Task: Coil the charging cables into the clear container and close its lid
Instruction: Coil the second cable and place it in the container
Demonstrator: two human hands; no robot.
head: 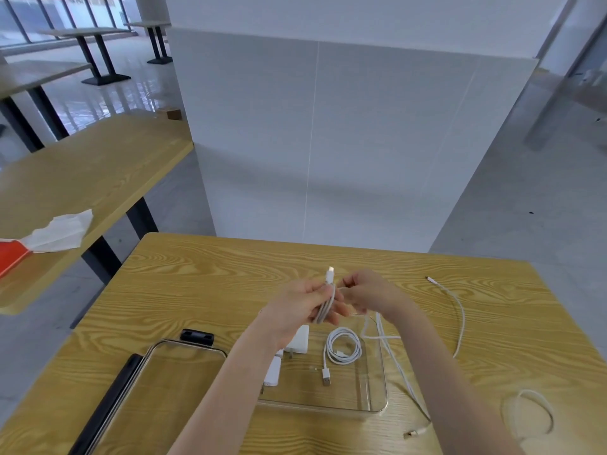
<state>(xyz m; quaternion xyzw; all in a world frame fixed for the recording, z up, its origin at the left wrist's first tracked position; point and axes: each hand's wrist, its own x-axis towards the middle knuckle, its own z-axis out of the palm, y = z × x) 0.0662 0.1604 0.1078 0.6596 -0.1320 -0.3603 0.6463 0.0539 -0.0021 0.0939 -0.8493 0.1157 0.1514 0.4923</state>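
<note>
Midair, folded cable (pixel 326 307) between both hands' fingers (pixel 331 311).

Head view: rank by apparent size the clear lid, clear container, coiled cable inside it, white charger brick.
1-2. Clear rectangular container and clear lid with black clips: look alike; the lid is cut off by the frame, so unranked.
3. Coiled white cable.
4. White charger brick, partly hidden by an arm.
</note>
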